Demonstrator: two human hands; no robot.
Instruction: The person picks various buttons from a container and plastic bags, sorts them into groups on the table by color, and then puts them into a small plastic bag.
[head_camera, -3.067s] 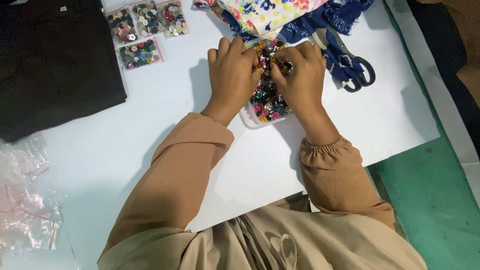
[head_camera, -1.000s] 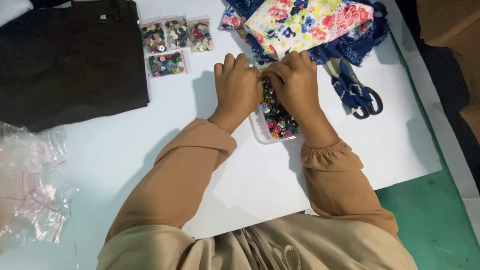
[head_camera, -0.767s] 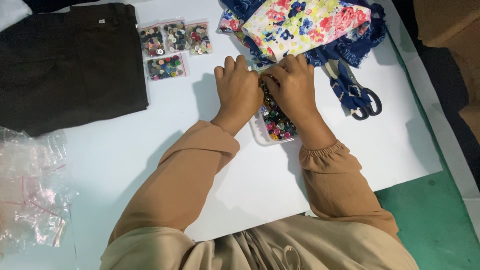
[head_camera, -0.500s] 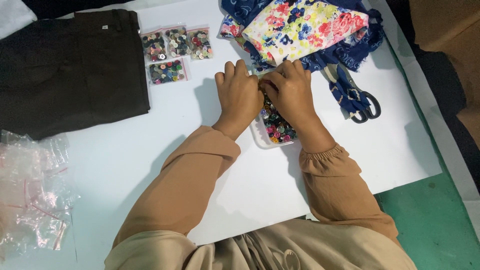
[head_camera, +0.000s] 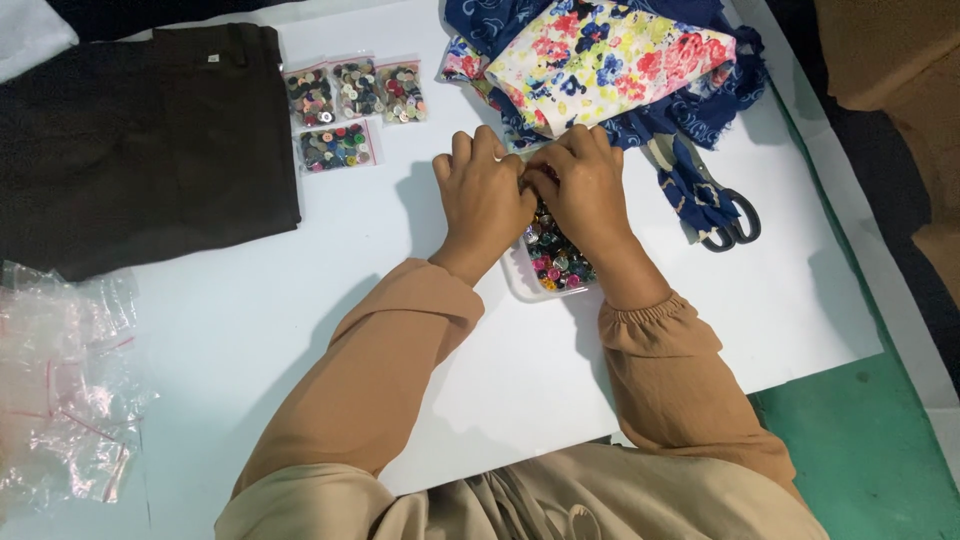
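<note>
Left hand (head_camera: 482, 200): curled over tub, grip hidden.
Right hand (head_camera: 583, 192): fingertips meet left's, hold unclear.
Button tub (head_camera: 553, 262): beneath hands.
Scissors (head_camera: 712, 195): three o'clock.

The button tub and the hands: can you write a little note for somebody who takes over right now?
Left hand: over the far end of the clear button tub, fingers curled; whether it grips anything cannot be told.
Right hand: meets the left above the tub, fingertips hidden.
Things: tub full of mixed coloured buttons on the white sheet; four filled button bags to the left; empty clear bags at the left edge; scissors on the right.
Done: four bags filled.
Left: the tub is still full of buttons.
</note>
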